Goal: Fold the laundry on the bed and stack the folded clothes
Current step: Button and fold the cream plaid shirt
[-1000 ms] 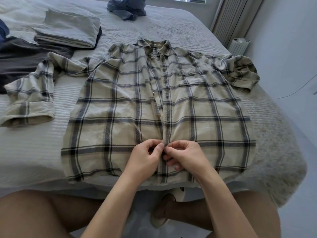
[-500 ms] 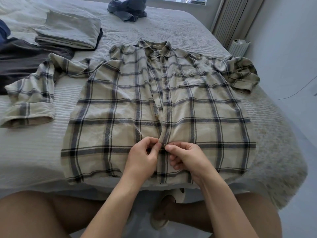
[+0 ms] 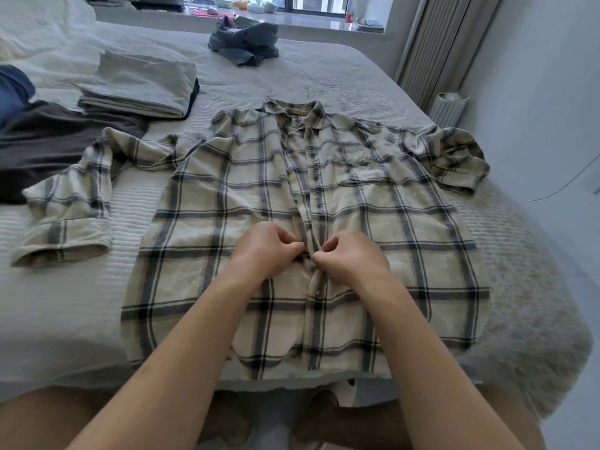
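Observation:
A beige plaid shirt (image 3: 227, 196) lies flat, front up, on the bed (image 3: 65, 306), sleeves spread to both sides. My left hand (image 3: 264, 251) and my right hand (image 3: 352, 258) meet at the button placket in the shirt's middle. Each hand pinches one edge of the placket between thumb and fingers. A button below my hands looks fastened; the placket above them lies loose. A folded grey stack (image 3: 139, 86) rests at the back left of the bed.
A dark brown garment (image 3: 48, 144) and a blue one (image 3: 13, 89) lie at the left edge. A crumpled dark grey garment (image 3: 243, 43) sits at the far end near the window sill. A radiator (image 3: 431, 43) and a white wall stand on the right.
Both hands have moved up the placket, away from the hem, to a spot higher on the shirt. The view has tilted up, showing the window sill.

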